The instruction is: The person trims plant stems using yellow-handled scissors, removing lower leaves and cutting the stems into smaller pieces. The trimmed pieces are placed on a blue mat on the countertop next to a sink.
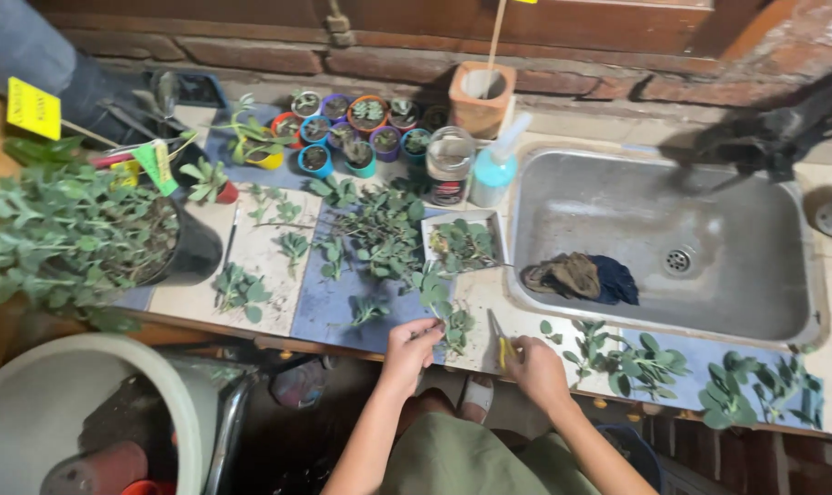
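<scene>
The person's left hand pinches a green plant cutting at the front edge of the tiled worktop, fingers closed on its stem. The right hand grips small yellow-handled scissors just beside it, fingers wrapped round the handles.

Many trimmed cuttings already lie spread across the worktop, and a white tray holds more. A row of small coloured pots at the back appears mostly planted already. Untrimmed leafy stems in front of the steel sink look still to be worked through, so the job seems roughly midway.
</scene>
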